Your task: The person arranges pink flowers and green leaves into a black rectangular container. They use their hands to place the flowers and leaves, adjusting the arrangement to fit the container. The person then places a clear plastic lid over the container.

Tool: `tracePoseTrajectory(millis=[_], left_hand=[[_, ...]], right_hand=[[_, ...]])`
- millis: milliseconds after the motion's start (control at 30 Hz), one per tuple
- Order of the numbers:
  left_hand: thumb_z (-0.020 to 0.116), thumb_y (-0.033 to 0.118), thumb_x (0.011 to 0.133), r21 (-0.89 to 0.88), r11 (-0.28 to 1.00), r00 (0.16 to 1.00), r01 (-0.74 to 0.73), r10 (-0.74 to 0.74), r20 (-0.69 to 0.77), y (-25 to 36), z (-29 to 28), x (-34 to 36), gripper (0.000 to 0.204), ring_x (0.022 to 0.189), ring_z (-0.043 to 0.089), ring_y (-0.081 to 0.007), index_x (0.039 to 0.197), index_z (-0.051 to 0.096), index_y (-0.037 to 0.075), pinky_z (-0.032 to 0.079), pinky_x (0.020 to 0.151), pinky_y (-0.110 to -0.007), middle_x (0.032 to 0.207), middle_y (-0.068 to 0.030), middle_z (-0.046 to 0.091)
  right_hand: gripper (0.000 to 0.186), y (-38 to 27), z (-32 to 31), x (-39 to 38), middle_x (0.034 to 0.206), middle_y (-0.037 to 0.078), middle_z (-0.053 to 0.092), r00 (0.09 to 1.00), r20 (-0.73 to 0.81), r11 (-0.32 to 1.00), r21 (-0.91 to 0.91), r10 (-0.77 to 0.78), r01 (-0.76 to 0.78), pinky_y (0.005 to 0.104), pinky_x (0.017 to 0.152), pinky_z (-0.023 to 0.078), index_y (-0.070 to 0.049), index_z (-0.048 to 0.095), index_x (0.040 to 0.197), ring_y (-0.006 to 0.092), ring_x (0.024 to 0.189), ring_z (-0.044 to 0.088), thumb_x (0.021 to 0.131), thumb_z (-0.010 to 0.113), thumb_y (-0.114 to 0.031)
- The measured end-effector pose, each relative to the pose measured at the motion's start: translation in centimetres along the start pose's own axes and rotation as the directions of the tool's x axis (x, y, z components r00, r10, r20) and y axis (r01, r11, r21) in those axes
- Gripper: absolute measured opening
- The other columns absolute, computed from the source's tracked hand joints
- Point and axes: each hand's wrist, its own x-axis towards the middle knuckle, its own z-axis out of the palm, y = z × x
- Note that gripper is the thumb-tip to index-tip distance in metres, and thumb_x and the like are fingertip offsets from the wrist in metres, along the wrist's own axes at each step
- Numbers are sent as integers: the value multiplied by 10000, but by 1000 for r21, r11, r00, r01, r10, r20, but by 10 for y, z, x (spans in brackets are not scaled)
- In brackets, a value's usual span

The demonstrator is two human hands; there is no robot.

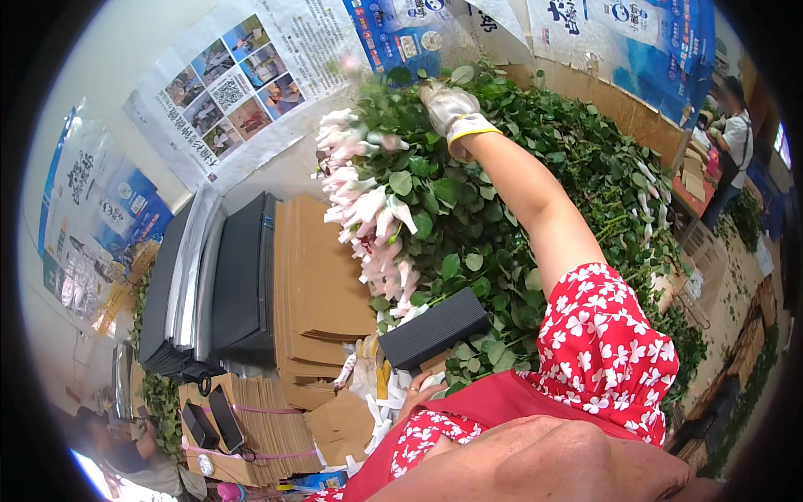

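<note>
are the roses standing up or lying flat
Lying flat. The roses are heaped on their sides, wrapped buds pointing left, leafy stems running right. The gloved right hand reaches into them.

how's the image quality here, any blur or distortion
Head view: strong fisheye bending, black corners, poster edges curving near the rim. Lighting even and bright, no hard shadows. The gloved right hand and wrapped flower heads are slightly soft; the bottom edge is blurred.

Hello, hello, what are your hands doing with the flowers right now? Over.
Right hand, gloved, reaching into the leafy rose pile. Left hand low by the black corrugated sheet, grip unclear. Wrapped pink buds lie left of the reaching arm.
</note>
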Motion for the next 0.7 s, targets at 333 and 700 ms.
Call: tracePoseTrajectory(millis=[333, 700], left_hand=[[768, 149, 768, 176, 964, 979, -197, 184, 89, 4, -4, 2, 440, 1323, 426, -351, 1201, 701, 182, 341, 1101, -381, 1392, -173, 421], [733, 7, 718, 299, 954, 995, -23, 51, -85, 79, 6, 2, 700, 1231, 559, -323, 1371, 484, 52, 483, 1023, -374, 1320, -197, 555]], right_hand=[[196, -94, -72, -8, 965, 106, 676, 897, -368, 965, -2, -246, 264, 408, 677, 581, -94, 642, 1031, 247, 823, 693, 962, 469, -157], [406, -13, -109, -195, 1039, 80, 683, 722, -377, 813, -223, -581, 538, 378, 707, 581, -160, 582, 1294, 263, 857, 692, 898, 532, -88]])
